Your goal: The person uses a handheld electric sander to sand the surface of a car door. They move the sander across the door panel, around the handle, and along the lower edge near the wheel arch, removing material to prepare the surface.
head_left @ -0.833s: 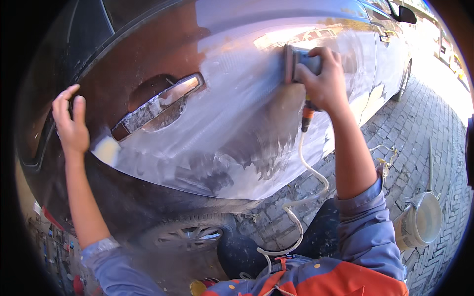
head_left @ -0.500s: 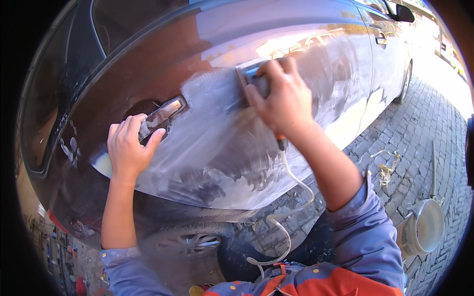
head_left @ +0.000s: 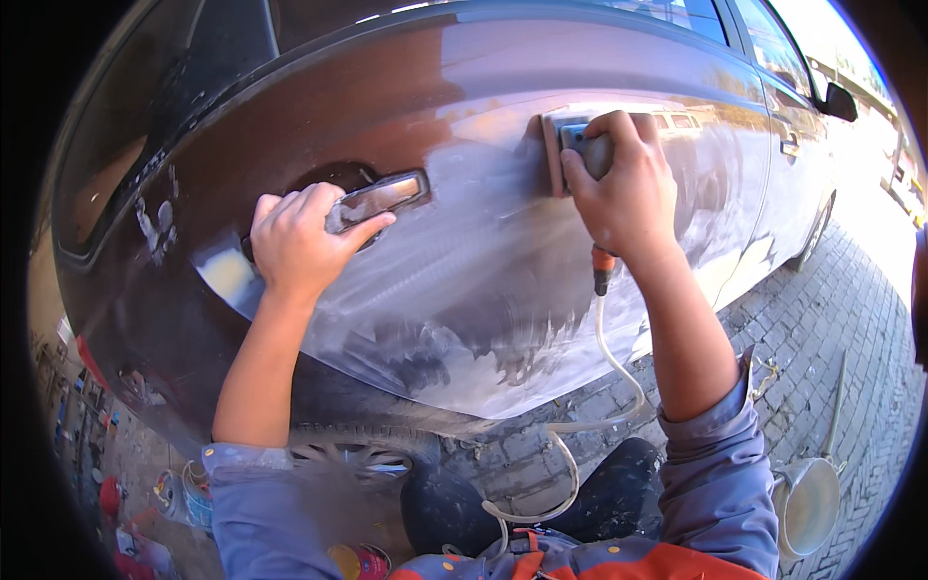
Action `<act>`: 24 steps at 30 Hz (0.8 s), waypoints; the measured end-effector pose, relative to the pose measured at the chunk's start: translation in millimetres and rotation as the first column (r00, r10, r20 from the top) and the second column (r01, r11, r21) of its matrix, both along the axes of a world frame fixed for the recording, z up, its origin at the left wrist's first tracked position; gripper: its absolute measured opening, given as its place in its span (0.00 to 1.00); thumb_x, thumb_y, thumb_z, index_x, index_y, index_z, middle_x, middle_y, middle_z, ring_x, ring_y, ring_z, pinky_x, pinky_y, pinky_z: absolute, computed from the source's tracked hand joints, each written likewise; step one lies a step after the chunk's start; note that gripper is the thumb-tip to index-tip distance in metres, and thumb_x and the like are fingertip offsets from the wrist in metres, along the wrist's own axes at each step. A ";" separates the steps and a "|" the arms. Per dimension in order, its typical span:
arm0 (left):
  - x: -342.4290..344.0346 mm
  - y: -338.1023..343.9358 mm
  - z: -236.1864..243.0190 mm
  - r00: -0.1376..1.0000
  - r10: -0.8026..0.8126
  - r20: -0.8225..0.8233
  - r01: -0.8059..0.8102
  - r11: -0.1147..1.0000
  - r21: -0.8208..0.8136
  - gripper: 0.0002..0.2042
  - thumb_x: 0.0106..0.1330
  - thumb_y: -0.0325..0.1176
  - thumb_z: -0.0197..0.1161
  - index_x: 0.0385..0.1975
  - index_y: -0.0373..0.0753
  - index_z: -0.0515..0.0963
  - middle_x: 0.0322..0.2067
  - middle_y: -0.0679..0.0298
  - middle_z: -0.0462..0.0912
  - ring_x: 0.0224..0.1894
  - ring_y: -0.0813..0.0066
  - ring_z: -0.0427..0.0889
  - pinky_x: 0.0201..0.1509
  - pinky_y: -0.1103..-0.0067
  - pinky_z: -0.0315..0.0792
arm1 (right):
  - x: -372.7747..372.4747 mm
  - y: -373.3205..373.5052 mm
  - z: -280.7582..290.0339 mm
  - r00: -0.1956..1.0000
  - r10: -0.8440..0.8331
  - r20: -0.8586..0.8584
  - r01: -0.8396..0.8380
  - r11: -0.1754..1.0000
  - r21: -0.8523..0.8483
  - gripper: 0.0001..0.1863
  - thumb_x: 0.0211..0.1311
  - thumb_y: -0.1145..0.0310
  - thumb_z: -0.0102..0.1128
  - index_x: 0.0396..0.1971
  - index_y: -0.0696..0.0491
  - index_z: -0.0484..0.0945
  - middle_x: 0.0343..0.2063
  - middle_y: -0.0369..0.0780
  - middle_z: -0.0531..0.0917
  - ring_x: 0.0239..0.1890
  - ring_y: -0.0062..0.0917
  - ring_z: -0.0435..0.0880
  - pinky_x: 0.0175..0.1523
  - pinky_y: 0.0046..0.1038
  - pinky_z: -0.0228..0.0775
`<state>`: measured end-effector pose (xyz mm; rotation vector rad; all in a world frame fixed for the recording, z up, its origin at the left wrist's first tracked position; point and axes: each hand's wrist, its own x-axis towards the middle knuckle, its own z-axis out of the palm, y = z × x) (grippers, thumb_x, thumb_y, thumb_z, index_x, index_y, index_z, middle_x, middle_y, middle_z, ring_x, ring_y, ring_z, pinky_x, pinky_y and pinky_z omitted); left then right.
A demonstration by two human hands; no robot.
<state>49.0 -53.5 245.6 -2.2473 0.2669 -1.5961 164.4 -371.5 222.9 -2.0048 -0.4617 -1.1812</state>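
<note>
Daylight, strongest upper right: ground past the mirror [head_left: 840, 101] clips to white. Glare and bright reflections across upper door [head_left: 483, 280]; car's rear end sits dim. Near pavement [head_left: 817, 329] in flat shade, detail readable. Sander [head_left: 585, 153] a touch soft. Hazy smear low left over wheel [head_left: 362, 454] and left sleeve [head_left: 242, 493], source unclear. Lower-left clutter [head_left: 77, 420] dark, mushy. Fisheye: edges bow, corners black.

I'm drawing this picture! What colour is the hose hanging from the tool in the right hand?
The hose is off-white, best seen in the head view.
</note>
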 end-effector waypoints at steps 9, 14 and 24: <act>0.3 8.1 -5.4 0.996 -0.072 0.056 0.073 0.997 -0.030 0.25 0.50 0.62 0.81 0.25 0.45 0.82 0.24 0.66 0.86 0.27 0.66 0.84 0.40 0.71 0.69 | -30.1 48.4 7.0 0.999 0.045 0.000 -0.045 0.996 -0.074 0.18 0.62 0.56 0.73 0.46 0.48 0.80 0.50 0.44 0.80 0.49 0.49 0.85 0.52 0.46 0.79; 1.6 7.2 -4.3 0.996 -0.069 0.052 0.071 0.997 -0.037 0.25 0.51 0.62 0.80 0.25 0.45 0.81 0.22 0.65 0.86 0.26 0.66 0.84 0.40 0.71 0.70 | 39.0 -38.1 12.8 0.994 -0.079 -0.075 0.082 0.996 0.027 0.22 0.62 0.54 0.72 0.49 0.51 0.81 0.54 0.47 0.80 0.52 0.47 0.85 0.57 0.46 0.77; 0.2 6.7 -4.4 0.995 -0.080 0.062 0.083 0.996 -0.039 0.24 0.51 0.61 0.81 0.25 0.45 0.82 0.24 0.66 0.86 0.28 0.66 0.85 0.40 0.70 0.69 | -34.0 67.6 17.7 0.994 0.063 0.085 -0.050 0.989 -0.141 0.18 0.64 0.53 0.72 0.45 0.47 0.81 0.52 0.47 0.80 0.47 0.52 0.86 0.52 0.49 0.80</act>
